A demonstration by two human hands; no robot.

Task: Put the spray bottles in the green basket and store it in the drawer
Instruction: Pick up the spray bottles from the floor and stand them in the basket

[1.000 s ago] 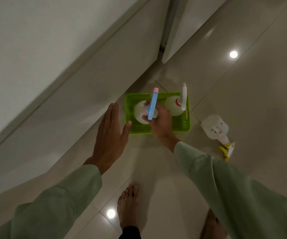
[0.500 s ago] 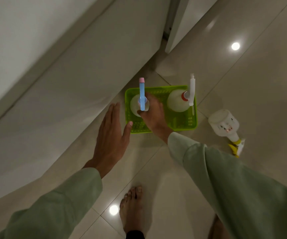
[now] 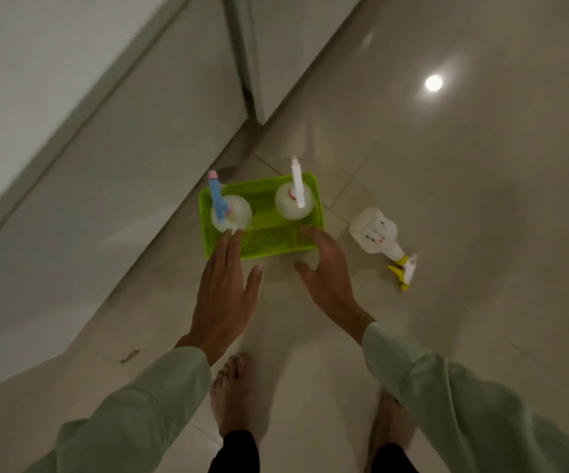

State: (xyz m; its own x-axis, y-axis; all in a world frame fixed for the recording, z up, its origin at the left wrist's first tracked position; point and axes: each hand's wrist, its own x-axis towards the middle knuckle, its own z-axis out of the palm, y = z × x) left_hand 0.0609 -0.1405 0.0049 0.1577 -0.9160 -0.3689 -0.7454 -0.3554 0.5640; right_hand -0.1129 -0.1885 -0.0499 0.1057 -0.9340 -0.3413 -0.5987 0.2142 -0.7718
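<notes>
A green basket (image 3: 269,240) sits on the tiled floor. Two spray bottles stand upright in it: one with a blue and pink trigger head (image 3: 230,213) at the left, one with a white head (image 3: 295,199) at the right. A third bottle with a yellow and white trigger (image 3: 378,238) lies on its side on the floor, right of the basket. My left hand (image 3: 223,295) is open above the basket's near left corner. My right hand (image 3: 324,274) is open over the near right corner, holding nothing.
Pale cabinet fronts (image 3: 112,158) run along the left, with a dark gap (image 3: 242,63) between two panels above the basket. Glossy floor tiles (image 3: 464,199) spread to the right. My bare feet (image 3: 232,397) stand just behind the hands.
My right hand has let go of the blue-headed bottle, which now stands in the basket, and has drawn back to the right. My left hand has moved closer to the basket.
</notes>
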